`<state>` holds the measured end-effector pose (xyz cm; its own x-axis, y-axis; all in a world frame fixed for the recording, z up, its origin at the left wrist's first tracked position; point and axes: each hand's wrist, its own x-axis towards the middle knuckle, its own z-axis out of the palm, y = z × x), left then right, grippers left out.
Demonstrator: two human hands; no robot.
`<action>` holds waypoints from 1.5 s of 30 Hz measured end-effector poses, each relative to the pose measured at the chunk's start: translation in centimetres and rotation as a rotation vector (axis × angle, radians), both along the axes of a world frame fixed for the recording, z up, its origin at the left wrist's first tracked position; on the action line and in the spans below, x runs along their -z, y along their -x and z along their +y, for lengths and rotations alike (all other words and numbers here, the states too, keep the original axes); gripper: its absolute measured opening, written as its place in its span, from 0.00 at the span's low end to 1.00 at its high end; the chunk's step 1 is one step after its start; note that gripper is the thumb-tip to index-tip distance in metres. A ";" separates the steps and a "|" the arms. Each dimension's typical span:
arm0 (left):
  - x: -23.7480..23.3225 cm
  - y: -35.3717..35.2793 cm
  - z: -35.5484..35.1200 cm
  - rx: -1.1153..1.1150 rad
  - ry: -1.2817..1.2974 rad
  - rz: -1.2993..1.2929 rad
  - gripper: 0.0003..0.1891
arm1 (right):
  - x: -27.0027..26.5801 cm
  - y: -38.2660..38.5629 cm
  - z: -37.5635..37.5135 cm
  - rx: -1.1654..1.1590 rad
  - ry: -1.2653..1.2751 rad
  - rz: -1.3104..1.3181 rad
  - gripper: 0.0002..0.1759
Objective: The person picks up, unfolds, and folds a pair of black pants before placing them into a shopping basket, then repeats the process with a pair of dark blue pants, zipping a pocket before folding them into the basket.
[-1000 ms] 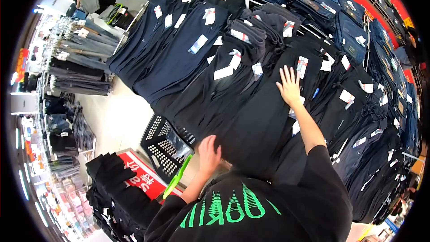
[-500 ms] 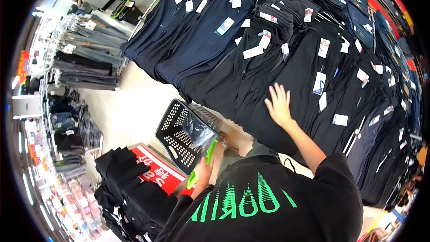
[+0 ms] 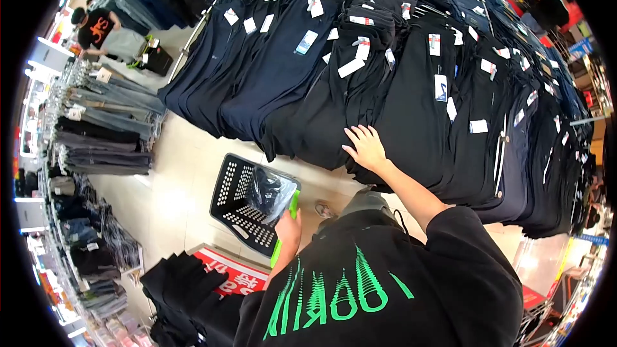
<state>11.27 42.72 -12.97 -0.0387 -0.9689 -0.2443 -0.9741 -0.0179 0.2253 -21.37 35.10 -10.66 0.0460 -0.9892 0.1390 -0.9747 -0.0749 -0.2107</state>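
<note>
We see through 1 camera worn on our head, facing forward and steeply down, its fisheye lens bending the scene into a circle. It sits close above our black sweatshirt (image 3: 443, 270), with the display of folded trousers (image 3: 411, 115) just ahead and the floor (image 3: 183, 170) below.

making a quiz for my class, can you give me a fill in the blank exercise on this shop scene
1. The left hand grips the ____ handle of the basket.
2. The right hand lies flat and open on a stack of ____ trousers.
3. The sign beside the pile of dark clothes is ____ with white letters.

Missing words: green, black, red.
</note>
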 end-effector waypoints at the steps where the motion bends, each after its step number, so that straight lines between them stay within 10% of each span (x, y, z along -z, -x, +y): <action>1: 0.2 -1.0 -0.9 0.008 -0.001 -0.024 0.23 | 0.1 -0.1 0.0 0.013 -0.008 -0.010 0.30; 25: 1.4 -16.8 -17.0 0.136 -0.019 -0.137 0.16 | -1.1 1.2 -1.6 0.198 0.188 -0.407 0.12; 32: 2.2 -16.8 -18.2 0.111 -0.205 -0.167 0.20 | -1.3 10.7 -14.6 0.597 0.526 -0.717 0.14; 45: 2.6 -17.0 -20.1 0.185 -0.390 -0.118 0.19 | -0.5 19.5 -26.8 0.553 0.126 0.119 0.22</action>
<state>28.25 22.61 -15.56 -0.1527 -0.7827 -0.6034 -0.9876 0.0975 0.1235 -40.83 8.29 -10.20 -0.4507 -0.8466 0.2831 -0.8924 0.4349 -0.1200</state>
